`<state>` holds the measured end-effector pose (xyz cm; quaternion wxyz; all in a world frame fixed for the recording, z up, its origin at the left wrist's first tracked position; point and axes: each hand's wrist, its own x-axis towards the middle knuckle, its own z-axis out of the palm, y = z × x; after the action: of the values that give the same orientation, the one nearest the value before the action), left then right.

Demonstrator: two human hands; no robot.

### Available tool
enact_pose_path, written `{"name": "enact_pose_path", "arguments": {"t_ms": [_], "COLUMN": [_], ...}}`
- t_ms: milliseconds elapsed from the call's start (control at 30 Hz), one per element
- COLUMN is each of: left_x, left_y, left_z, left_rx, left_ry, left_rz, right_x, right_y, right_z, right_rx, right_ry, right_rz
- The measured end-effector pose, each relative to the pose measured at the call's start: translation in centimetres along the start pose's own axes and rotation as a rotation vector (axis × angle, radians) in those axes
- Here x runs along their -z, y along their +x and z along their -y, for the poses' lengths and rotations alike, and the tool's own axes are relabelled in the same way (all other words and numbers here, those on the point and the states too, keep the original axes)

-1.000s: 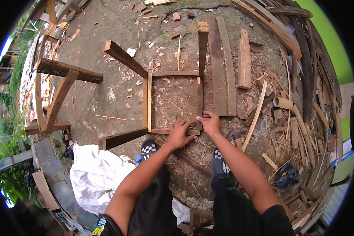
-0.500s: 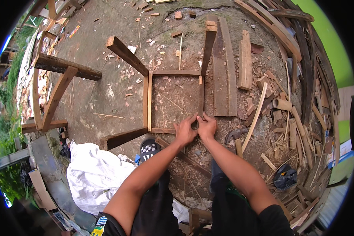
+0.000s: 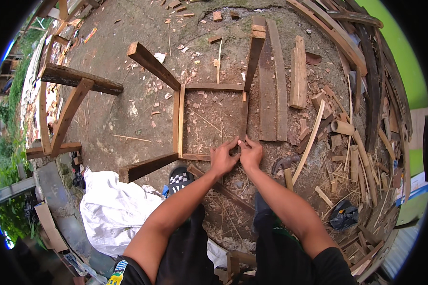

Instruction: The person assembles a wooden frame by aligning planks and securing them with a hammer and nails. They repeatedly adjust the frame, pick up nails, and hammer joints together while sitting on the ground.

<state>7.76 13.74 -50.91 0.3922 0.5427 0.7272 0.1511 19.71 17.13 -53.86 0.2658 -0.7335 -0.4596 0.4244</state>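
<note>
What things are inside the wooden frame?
Inside the wooden frame, earthen ground, a thin stick and small chips show. The left hand covers some of the near right area, so what lies beneath cannot be seen.

arms (image 3: 188, 200): extended forward, converging | left hand (image 3: 223, 160), right hand (image 3: 250, 155): side by side, fingers (image 3: 231, 143) bent

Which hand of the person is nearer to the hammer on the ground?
Right. The right hand is just left of the hammer; the left hand is farther left, beyond the right hand.
</note>
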Motion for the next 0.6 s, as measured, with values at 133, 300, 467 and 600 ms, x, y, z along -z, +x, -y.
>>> {"name": "enact_pose_path", "arguments": {"t_ms": [133, 300, 467, 600], "left_x": [0.0, 0.0, -0.4, -0.4], "left_y": [0.0, 0.1, 0.0, 0.1], "left_z": [-0.5, 0.1, 0.2, -0.2], "left_rx": [-0.014, 0.037, -0.003, 0.011], "left_ry": [0.028, -0.021, 0.063, 0.021], "left_rz": [-0.01, 0.047, -0.03, -0.037], "right_x": [0.2, 0.5, 0.6, 0.7], "right_y": [0.3, -0.1, 0.0, 0.2], "right_z": [-0.1, 0.8, 1.2, 1.1], "right_rx": [-0.046, -0.042, -0.04, -0.094], "right_ry": [0.035, -0.01, -0.018, 0.057], "right_rz": [0.007, 0.015, 0.021, 0.025]}}
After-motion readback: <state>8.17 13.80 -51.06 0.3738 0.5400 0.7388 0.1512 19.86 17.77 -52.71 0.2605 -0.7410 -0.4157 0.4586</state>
